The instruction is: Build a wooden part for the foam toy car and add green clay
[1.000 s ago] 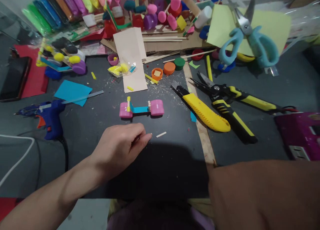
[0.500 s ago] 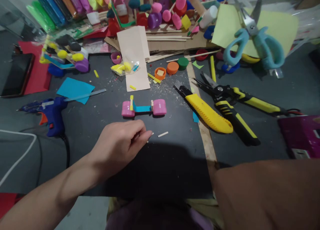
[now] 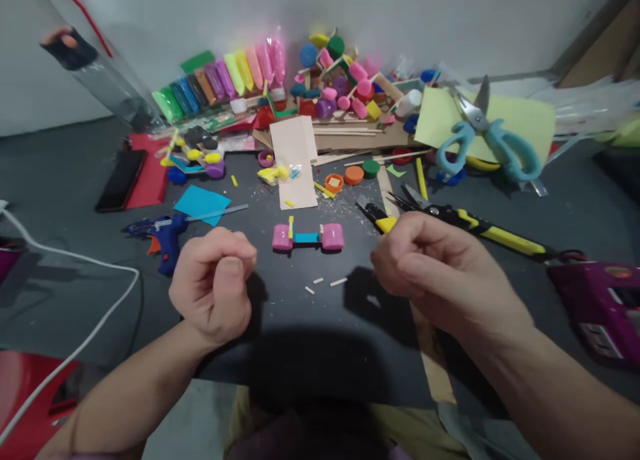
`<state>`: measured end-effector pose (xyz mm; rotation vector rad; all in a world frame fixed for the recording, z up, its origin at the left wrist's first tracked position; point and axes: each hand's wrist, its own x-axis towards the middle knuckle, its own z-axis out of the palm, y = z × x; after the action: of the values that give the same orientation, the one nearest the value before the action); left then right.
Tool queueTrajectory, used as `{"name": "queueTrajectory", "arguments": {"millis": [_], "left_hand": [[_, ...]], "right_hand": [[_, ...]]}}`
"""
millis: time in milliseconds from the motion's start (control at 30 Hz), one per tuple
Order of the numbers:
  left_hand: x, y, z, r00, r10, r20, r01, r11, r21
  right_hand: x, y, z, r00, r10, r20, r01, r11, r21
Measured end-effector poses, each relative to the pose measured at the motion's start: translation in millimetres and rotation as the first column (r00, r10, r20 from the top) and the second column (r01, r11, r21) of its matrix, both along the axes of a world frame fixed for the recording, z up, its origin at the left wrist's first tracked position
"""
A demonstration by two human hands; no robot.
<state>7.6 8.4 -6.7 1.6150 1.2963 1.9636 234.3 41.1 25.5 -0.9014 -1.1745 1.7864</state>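
A small model with pink wheels (image 3: 333, 237), a blue strip between them and a yellow upright piece stands on the dark table (image 3: 295, 340). Left of it my left hand (image 3: 215, 283) is curled into a fist, with nothing visible in it. To the right, my right hand (image 3: 425, 267) is also closed, and nothing shows between its fingers; it covers much of the yellow cutter (image 3: 385, 224). Several short white stick pieces (image 3: 339, 282) lie between the hands, in front of the model.
Behind my left hand lie a blue glue gun (image 3: 167, 237) and blue paper (image 3: 203, 203). Pliers (image 3: 500, 233) and scissors (image 3: 477, 123) are at the right. Bottle caps (image 3: 353, 175), a cardboard strip (image 3: 295, 153) and coloured clay packs (image 3: 215, 80) sit further back.
My left hand has moved left, away from the stick pieces, and turned. My right hand has come into view, closed, over the cutter. The camera view has tilted up, showing the wall.
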Motion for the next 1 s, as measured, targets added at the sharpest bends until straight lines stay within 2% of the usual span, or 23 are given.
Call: {"name": "queueTrajectory", "arguments": {"millis": [67,100,200,300,367,433,500,533,567,600,700,733,867,933,1000], "left_hand": [[0.6,8.9,10.0,0.996,0.075,0.043,-0.082,0.978,0.192],[-0.3,11.7,17.6,0.992,0.110,0.055,-0.120,0.966,0.229],[-7.3,12.7,44.8,0.978,0.188,0.091,-0.201,0.965,0.171],[-16.9,7.7,65.3,0.977,0.149,0.153,-0.180,0.960,0.215],[-24.0,3.7,69.7,0.983,0.094,0.156,-0.133,0.955,0.266],[-32.2,-2.2,67.0,0.990,0.095,0.104,-0.118,0.965,0.235],[-42.0,-10.6,60.2,0.980,0.185,-0.070,-0.179,0.980,0.089],[-47.6,-15.5,56.3,0.947,0.245,-0.209,-0.252,0.968,-0.007],[-53.7,-20.4,52.7,0.883,0.287,-0.370,-0.344,0.934,-0.098],[-60.4,-24.9,49.4,0.835,0.295,-0.465,-0.404,0.902,-0.153],[-83.3,-34.2,41.5,0.712,0.272,-0.648,-0.537,0.805,-0.252],[-91.3,-35.8,39.1,0.660,0.255,-0.707,-0.590,0.758,-0.278],[-117.4,-38.8,26.8,0.450,0.139,-0.882,-0.807,0.486,-0.335],[-123.9,-39.5,19.6,0.410,0.035,-0.911,-0.856,0.360,-0.371],[-126.3,-39.3,13.0,0.395,-0.060,-0.917,-0.875,0.278,-0.396]], "right_hand": [[-2.8,1.4,-5.5,0.988,0.004,0.151,-0.018,0.996,0.087],[-3.4,2.2,-7.5,0.977,0.004,0.214,-0.033,0.991,0.130],[-4.5,4.9,-10.8,0.948,-0.005,0.317,-0.069,0.973,0.221],[-5.9,7.7,-12.7,0.924,-0.043,0.380,-0.076,0.953,0.292],[-6.6,9.0,-14.8,0.903,-0.064,0.425,-0.087,0.941,0.327],[-6.8,9.5,-17.0,0.885,-0.070,0.460,-0.111,0.928,0.355],[-6.5,9.0,-18.6,0.876,-0.072,0.477,-0.129,0.917,0.377],[-6.2,8.6,-19.0,0.871,-0.073,0.486,-0.137,0.914,0.383],[-5.9,8.1,-19.1,0.864,-0.076,0.498,-0.143,0.911,0.387],[-5.7,7.6,-19.0,0.857,-0.082,0.509,-0.147,0.908,0.392],[-5.7,6.9,-19.1,0.835,-0.102,0.541,-0.157,0.898,0.411],[-5.9,6.9,-19.4,0.832,-0.111,0.543,-0.157,0.893,0.422],[-7.7,6.8,-20.3,0.835,-0.148,0.529,-0.146,0.869,0.473],[-8.4,6.5,-20.0,0.841,-0.157,0.518,-0.142,0.860,0.490],[-8.4,6.6,-20.1,0.842,-0.163,0.515,-0.139,0.856,0.498]]}}
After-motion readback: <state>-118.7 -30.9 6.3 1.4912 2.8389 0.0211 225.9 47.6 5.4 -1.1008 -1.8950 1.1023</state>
